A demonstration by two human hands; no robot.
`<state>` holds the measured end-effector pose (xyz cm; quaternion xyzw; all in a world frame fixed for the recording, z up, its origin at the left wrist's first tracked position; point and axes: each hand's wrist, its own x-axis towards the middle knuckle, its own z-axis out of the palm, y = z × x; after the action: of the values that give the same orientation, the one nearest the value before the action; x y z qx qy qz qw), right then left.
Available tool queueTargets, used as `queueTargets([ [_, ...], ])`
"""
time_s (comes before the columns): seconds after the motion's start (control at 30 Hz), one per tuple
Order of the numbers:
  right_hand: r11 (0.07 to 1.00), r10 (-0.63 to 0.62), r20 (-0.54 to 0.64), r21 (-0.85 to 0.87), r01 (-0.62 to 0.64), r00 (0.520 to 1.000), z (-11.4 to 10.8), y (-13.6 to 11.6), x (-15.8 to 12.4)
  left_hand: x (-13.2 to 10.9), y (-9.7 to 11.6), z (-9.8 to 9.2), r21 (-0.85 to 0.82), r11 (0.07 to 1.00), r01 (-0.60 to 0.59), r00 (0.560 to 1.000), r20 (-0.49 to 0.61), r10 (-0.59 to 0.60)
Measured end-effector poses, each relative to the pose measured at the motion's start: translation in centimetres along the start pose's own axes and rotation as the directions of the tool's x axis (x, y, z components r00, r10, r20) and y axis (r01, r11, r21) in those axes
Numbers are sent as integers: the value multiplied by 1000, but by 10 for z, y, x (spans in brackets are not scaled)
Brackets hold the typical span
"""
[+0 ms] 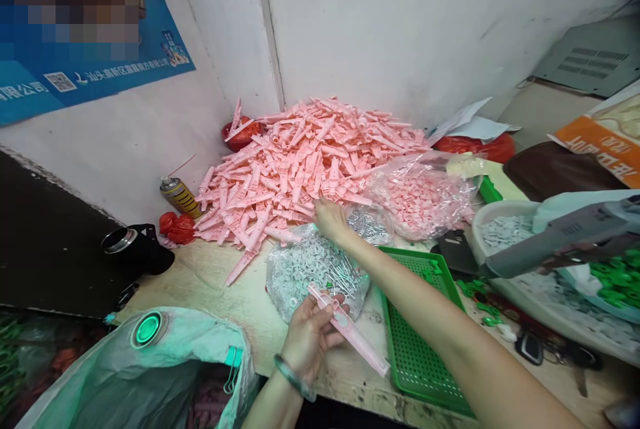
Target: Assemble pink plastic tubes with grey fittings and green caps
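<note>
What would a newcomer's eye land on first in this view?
The big heap of pink parts stands out most, spread across the back of the table before the white wall. Next comes the left hand at front centre, holding one pink piece, with the right hand at the heap's near edge. The bright green tray lies right of that piece.

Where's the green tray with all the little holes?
In the head view, the green perforated tray lies right of centre on the table, partly hidden by the right forearm, beside the pink plastic piece in the left hand.
</note>
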<state>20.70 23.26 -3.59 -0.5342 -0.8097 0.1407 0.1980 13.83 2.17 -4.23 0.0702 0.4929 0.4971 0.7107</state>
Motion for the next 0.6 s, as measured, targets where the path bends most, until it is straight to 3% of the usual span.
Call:
queueTargets([
  [0.1,997,-35,-60,61,39,998,-16,-2,-31,3,1,-1,-32,999,-22,1000,0,22],
  [0.2,980,-112,-60,159,120,992,-31,3,-86,8,3,1,-69,997,-24,1000,5,25],
  [0.27,904,-217,-29,372,212,976,-42,10,-125,11,3,5,-77,996,-39,999,30,41],
  [0.37,753,-312,150,641,148,938,-66,25,-166,15,2,11,-71,995,-76,995,56,80],
  [0.47,707,-387,355,707,26,851,-90,32,-183,15,-4,17,-32,995,-94,994,50,96],
  [0.53,703,-338,385,710,-42,859,-95,28,-186,12,-10,22,5,992,-129,990,60,128],
  [0.6,747,-125,329,652,-129,936,-87,21,-188,10,-15,26,35,985,-169,983,75,166],
])
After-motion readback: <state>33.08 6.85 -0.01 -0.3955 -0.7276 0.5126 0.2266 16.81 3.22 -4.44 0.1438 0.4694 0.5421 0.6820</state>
